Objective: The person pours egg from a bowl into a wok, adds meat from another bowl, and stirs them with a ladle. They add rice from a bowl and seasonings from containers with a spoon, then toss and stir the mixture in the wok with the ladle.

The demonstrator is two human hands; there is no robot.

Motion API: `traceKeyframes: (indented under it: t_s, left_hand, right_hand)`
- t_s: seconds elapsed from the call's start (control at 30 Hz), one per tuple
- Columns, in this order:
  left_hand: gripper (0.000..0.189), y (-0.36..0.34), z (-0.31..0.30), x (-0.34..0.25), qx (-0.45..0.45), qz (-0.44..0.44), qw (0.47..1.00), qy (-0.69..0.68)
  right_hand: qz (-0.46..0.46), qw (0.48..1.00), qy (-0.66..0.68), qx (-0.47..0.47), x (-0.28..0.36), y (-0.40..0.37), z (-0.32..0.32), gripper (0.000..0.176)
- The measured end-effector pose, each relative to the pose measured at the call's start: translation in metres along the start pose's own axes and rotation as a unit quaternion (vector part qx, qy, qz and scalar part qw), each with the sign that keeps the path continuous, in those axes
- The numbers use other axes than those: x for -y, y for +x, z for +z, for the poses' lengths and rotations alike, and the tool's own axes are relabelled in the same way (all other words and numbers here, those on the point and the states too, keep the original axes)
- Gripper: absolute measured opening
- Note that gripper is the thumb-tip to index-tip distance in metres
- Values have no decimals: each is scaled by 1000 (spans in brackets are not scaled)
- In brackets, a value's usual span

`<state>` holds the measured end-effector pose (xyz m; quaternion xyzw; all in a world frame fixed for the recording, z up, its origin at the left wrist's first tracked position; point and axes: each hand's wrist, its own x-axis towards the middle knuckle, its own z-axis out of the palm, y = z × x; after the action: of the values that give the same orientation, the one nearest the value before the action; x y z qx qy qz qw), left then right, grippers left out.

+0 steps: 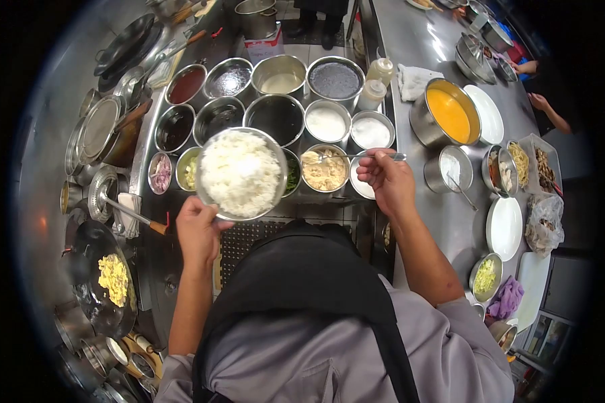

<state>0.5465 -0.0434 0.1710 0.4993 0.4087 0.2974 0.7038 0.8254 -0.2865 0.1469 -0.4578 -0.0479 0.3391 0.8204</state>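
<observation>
1. We hold the round, silver-coloured metal bowl [284,183] of white cooked rice [238,176] before us, raised over the near containers; the left-hand grip [199,228] pinches its near-left rim.
2. The right-hand grip [390,183] pinches the slim, silver-coloured metal spoon [353,157] by its handle, between thumb and fingers. The spoon's head is over the round steel container [325,191] of pale beige chopped food [327,177]; we cannot tell whether it carries a load.
3. For good control, we should keep the bowl level and the thumb clear of the rice.
4. We should take modest spoonfuls, keeping the head flat above the container so crumbs fall back.
5. The spoon's long axis runs left to right; its head points left, its handle end right. The bowl, being round, has none; its mouth faces up.
</observation>
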Motion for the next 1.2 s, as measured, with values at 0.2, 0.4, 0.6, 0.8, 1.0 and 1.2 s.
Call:
traceKeyframes:
  t_s: [0.2,0.4,0.6,0.8,1.0,1.2]
  left_hand:
    - [12,1,29,1,71,-99,991,-46]
    - [25,-38,-1,-33,23,-77,989,-122]
    - [26,-73,-119,-41,-97,1,991,-87]
    - [22,-124,-217,-50,-230,59,958,-159]
    - [14,-153,-357,-91,-403,146,896,-112]
    - [13,-98,-518,-126,-473,320,519,635]
  right_hand:
    - [-318,867,-382,33,34,-11,33,14]
    - [-344,797,-497,-25,35,17,-9,17]
    - [-319,821,-474,2,33,69,3,15]
    - [-222,770,-596,52,-39,166,-64,39]
    - [-248,833,-471,-150,15,78,-44,48]
    - [-264,852,-449,-59,-38,13,28,38]
